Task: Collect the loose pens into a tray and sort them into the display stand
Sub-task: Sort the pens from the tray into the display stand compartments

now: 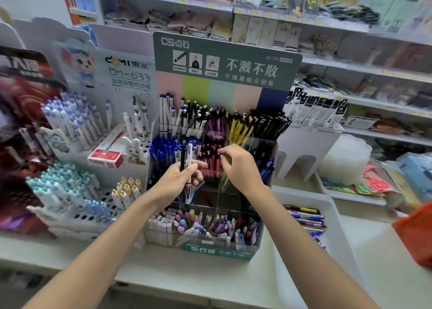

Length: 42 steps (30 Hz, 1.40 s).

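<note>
A clear tiered display stand point(261, 217) with a green header card holds pens sorted by colour. My left hand point(180, 180) grips a small bunch of pens point(188, 163), black and white with blue caps, upright in front of the middle tier. My right hand point(238, 166) pinches the top of a red pen point(218, 161) standing in the red-pen compartment. To the right lies a white tray point(327, 206) with several loose pens point(306, 217) of mixed colours in it.
A white peg-hole stand point(77, 215) with white and teal pens fills the left. A red-and-white box point(107, 154) lies on it. Behind are shelves of folded cloths. At right are clear plastic trays point(348, 159), packaged goods and an orange object point(416, 234).
</note>
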Available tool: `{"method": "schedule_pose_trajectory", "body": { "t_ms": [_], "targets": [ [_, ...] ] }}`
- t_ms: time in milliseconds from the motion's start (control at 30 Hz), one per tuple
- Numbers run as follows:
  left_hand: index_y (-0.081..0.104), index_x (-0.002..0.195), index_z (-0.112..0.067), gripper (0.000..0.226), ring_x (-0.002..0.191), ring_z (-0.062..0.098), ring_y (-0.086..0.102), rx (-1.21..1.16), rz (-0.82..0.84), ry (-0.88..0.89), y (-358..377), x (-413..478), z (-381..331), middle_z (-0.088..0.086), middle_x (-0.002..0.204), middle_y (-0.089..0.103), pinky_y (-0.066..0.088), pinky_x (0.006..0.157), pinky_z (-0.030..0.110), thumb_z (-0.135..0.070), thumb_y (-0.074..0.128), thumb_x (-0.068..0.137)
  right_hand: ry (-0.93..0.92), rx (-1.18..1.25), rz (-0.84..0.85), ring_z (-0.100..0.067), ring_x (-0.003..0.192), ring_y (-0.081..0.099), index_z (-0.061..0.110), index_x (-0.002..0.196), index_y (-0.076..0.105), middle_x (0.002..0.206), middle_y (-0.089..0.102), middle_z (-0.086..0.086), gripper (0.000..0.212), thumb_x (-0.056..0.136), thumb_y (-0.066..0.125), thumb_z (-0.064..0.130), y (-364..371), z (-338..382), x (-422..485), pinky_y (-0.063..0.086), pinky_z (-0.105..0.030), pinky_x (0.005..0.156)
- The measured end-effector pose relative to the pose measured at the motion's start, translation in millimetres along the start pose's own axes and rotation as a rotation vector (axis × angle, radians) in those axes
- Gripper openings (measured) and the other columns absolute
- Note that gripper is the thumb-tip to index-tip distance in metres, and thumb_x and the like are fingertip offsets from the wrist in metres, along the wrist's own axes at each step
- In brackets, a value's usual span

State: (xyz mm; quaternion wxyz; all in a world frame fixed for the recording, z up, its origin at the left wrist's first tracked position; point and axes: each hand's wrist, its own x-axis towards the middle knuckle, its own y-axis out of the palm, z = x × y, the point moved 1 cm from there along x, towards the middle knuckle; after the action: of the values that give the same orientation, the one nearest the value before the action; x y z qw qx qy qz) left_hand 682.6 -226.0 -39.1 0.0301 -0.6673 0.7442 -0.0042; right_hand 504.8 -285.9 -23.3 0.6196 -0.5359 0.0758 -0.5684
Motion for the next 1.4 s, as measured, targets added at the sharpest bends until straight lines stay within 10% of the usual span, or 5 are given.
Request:
{"method": "schedule_pose_trajectory", "body": {
  "t_ms": [367,567,867,1233,1400],
  "targets": [
    [0.062,0.097,-0.004,0.035,0.066,0.016,0.059,0.061,0.111,0.125,-6.9,2.4,-19.3,0.004,0.072,0.063,0.051,0.069,0.030,-0.034,0.044,0.101,0.065,0.407,0.031,-0.002,0.089,0.066,0.019,0.128,0.063,0.095,0.071,0.009,0.037,0.092,0.067,0.018,-18.6,63.3,23.3,0.053,-0.021,0.087],
    [0.063,0.123,-0.010,0.054,0.103,0.021,0.071,0.029,0.030,0.125,-37.0,3.9,-37.5,0.014,0.109,0.072,0.060,0.084,0.038,-0.049,0.045,0.091,0.092,0.552,-0.188,-0.013,0.085,0.069,0.010,0.113,0.064,0.092,0.070,-0.003,0.024,0.090,0.068,0.007,-20.9,83.3,56.3,0.058,-0.028,0.079],
    [0.040,0.092,-0.017,0.024,0.055,0.005,0.030,-0.129,-0.089,-0.007,-82.9,6.2,-40.7,-0.007,0.065,0.039,0.023,0.047,0.017,-0.035,0.037,0.106,0.008,0.521,-0.562,-0.008,0.078,0.065,0.004,0.112,0.059,0.086,0.066,0.002,0.022,0.090,0.064,0.002,-27.0,109.1,135.1,0.056,-0.024,0.077],
    [0.037,0.088,-0.014,0.019,0.070,0.014,0.041,-0.162,-0.145,0.036,-94.2,2.8,-38.4,0.002,0.079,0.046,0.034,0.064,0.028,-0.016,0.032,0.106,-0.065,0.049,-0.081,-0.027,0.096,0.060,0.000,0.101,0.070,0.102,0.066,-0.014,0.014,0.089,0.064,0.004,32.7,93.0,134.7,0.051,-0.041,0.088],
    [0.060,0.089,-0.009,0.032,0.067,0.013,0.049,0.013,-0.120,0.135,-73.2,7.2,-49.2,0.001,0.073,0.053,0.041,0.062,0.024,-0.026,0.039,0.106,-0.131,0.153,-0.218,-0.021,0.106,0.059,0.007,0.112,0.072,0.107,0.070,-0.004,0.025,0.088,0.066,0.010,-1.8,98.2,115.4,0.044,-0.030,0.096]
  ]
}}
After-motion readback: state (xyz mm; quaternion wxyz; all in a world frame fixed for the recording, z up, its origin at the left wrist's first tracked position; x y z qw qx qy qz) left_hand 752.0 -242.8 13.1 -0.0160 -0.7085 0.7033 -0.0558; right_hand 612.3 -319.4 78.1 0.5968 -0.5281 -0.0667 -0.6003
